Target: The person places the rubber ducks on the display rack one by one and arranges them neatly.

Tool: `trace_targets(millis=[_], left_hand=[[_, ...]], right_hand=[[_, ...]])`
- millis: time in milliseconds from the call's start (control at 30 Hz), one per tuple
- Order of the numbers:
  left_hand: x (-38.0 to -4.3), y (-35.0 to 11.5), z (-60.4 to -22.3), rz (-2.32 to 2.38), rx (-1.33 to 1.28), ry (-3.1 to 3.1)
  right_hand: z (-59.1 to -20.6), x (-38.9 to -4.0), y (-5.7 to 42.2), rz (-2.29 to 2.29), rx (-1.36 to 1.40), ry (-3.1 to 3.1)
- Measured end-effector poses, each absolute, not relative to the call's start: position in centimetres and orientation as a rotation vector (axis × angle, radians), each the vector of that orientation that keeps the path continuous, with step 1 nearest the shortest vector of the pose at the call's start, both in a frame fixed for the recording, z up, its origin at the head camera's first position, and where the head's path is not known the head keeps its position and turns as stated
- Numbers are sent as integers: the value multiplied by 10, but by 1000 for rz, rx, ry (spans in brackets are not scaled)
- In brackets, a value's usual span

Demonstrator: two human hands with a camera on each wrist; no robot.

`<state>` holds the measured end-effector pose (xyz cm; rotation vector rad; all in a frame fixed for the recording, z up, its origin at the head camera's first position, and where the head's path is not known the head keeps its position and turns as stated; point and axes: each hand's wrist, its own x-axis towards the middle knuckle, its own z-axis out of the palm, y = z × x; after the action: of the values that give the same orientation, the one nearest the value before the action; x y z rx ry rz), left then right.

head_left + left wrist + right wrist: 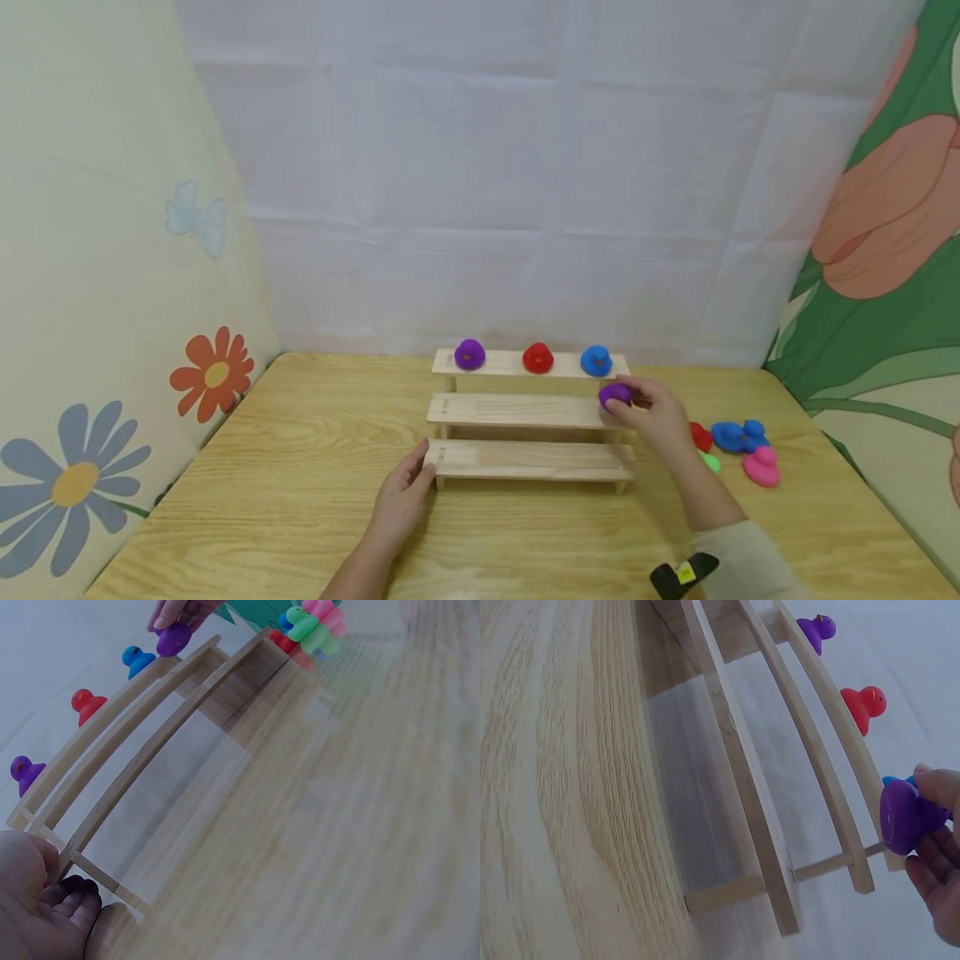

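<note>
A purple rubber duck is pinched between the thumb and fingers of my right hand, near the right end of the middle step of a three-step wooden rack. In the right wrist view its flat base faces the camera. My left hand grips the left end of the lowest step, thumb above and fingers beneath in the left wrist view. Along the top step stand another purple duck at the left, a red duck right of centre and a blue duck near the right end.
Right of the rack on the wooden table lie a red duck, a green duck, blue ducks and a pink duck. Behind the table hangs a white cloth. Flower-printed panels flank both sides.
</note>
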<state>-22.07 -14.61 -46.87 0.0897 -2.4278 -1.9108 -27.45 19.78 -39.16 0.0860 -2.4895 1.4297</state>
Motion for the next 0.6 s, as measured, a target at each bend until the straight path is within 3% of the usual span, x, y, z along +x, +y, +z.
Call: trace_targets(millis=[600], left_hand=[[-222,-146,-471,-1938,105,-2421]], right_hand=[[-387,-283,151,1457,231,-2506]])
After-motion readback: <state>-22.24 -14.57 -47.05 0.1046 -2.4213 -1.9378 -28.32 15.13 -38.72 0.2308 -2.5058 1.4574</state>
